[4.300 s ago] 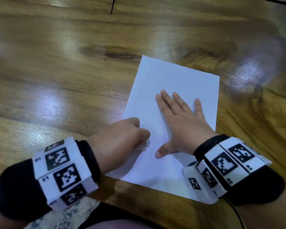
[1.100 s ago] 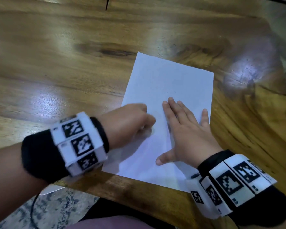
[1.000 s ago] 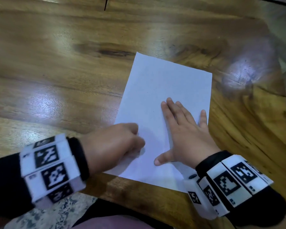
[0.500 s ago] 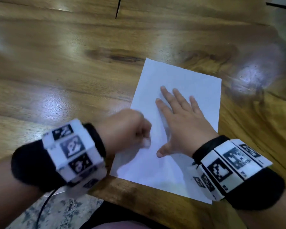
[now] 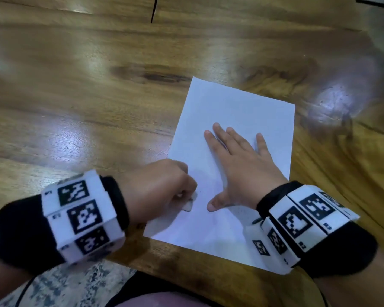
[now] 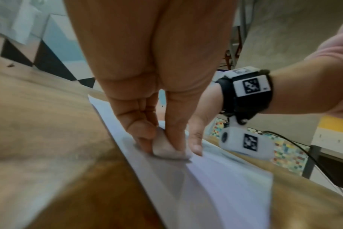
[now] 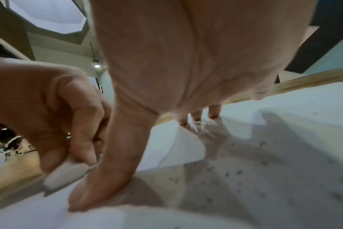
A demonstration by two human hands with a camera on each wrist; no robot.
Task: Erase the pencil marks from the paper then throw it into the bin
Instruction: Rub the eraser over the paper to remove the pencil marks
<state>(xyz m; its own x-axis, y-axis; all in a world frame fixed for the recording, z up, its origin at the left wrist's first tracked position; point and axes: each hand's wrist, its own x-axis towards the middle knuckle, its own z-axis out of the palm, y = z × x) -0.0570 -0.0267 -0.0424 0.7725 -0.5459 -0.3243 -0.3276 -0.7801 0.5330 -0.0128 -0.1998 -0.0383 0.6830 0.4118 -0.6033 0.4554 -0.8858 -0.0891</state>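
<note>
Head view, near to far. At the near table edge lie both wrists, each banded with black-and-white marker blocks. Just beyond, the left hand is curled into a loose fist; its thumb and fingertips pinch a small pale eraser, whose lower face touches the sheet of paper close to the sheet's left margin. The left-wrist view confirms the pinch: the eraser is wedged between thumb and fingers and bears on the paper beside its edge.

To the right, the right hand lies palm-down on the sheet with fingers straight and spread, thumb splayed toward the eraser; it grasps nothing and acts as a hold-down. In the right-wrist view the thumb presses the paper just beside the eraser, and dark eraser crumbs speckle the paper beneath the palm.

The paper rests flat on the wooden table, its long axis running away from the person and tilted slightly rightward; its far half is bare. No pencil marks can be resolved. The bin is not in view.

Judgement: erasing is under way. The working zone lies directly under the left hand, between margin and right thumb, so rubbing strokes have little room sideways; the discard step is not yet begun.
</note>
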